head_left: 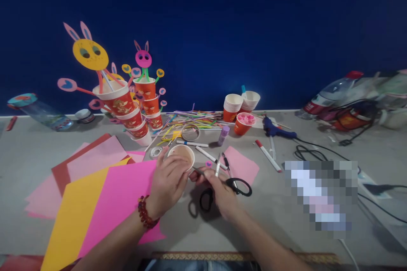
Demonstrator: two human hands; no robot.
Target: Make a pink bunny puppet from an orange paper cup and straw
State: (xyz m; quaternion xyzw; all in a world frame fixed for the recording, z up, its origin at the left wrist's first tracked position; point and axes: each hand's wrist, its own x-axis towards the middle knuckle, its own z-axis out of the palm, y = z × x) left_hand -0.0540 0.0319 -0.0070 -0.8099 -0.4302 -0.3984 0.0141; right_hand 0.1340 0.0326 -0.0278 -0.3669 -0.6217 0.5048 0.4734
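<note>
A white-rimmed paper cup (182,151) is tilted with its mouth toward me, near the middle of the table. My left hand (170,174), wearing a beaded bracelet (145,211), is wrapped over its rim with fingers partly inside. Just right of it, my right hand (219,188) grips black-handled scissors (218,166), their blades spread apart. One blade points at the cup's lower side; whether it touches or pierces the wall, I cannot tell. The other blade points away from me. A small pink paper piece with a blue heart (208,164) lies beyond my right hand.
Colored paper sheets (95,211) lie left. Stacked-cup rabbit figures (119,106) stand at back left, near straws (190,120). Several markers (269,156), a glue stick (224,135), tape (190,132), cups (232,108) and a corded glue gun (280,132) lie beyond and right.
</note>
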